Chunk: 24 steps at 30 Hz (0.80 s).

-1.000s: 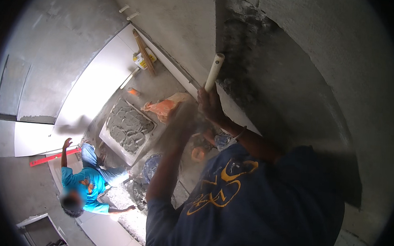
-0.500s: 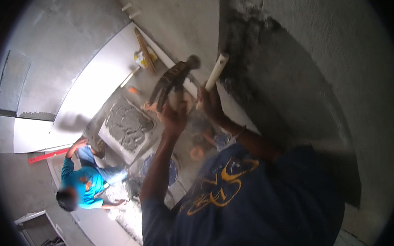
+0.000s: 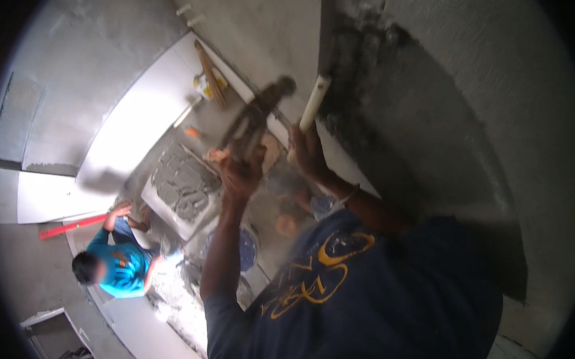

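Observation:
My left hand (image 3: 241, 172) is closed around the handle of a dark hammer (image 3: 264, 105), whose head is smeared by motion. The hammer is raised in front of the wall, its rounded end pointing up and right. To its right, my right hand (image 3: 308, 153) grips an off-white rod (image 3: 315, 101) with a small hole near its top end. The rod leans upward close to the rough, dark wet patch on the wall (image 3: 355, 72). Its lower end is hidden by my hand.
Below left lies a board (image 3: 163, 213) spread with grey mortar (image 3: 183, 180). A bucket (image 3: 248, 249) stands beside my left forearm. A co-worker in a teal shirt (image 3: 123, 272) sits at the lower left near a red level (image 3: 70, 226). Wooden sticks (image 3: 210, 73) lean at the back.
My left hand and the hammer have shifted slightly left and down, and the hammer has tilted. My right hand and the rod have hardly moved. The co-worker has leaned further left.

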Motion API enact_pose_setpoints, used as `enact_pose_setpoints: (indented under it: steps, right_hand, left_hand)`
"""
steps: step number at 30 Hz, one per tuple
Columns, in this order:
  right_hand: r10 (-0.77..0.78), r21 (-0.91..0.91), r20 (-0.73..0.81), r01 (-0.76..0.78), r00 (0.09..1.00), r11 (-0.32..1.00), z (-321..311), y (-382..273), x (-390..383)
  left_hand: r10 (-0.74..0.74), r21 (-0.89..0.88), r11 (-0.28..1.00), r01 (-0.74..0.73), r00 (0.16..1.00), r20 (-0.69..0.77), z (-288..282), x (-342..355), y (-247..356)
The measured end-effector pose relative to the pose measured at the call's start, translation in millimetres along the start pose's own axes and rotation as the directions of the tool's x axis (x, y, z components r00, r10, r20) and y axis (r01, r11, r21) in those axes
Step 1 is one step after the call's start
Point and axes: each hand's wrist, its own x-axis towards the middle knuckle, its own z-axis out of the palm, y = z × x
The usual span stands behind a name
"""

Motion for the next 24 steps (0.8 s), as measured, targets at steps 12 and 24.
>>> enact_pose_setpoints:
  steps: [12,24]
  right_hand:
    - [0.003,0.013,-0.041,-0.003,0.999,1.0,7,-28,-77]
    - [-0.188,-0.259,-0.142,0.147,0.972,0.954,-11,40,-75]
  left_hand:
    - [-0.112,0.022,0.994,0.112,0.993,0.021,-33,-36,47]
    - [-0.782,-0.539,0.578,0.612,0.606,-0.15,-26,-246,50]
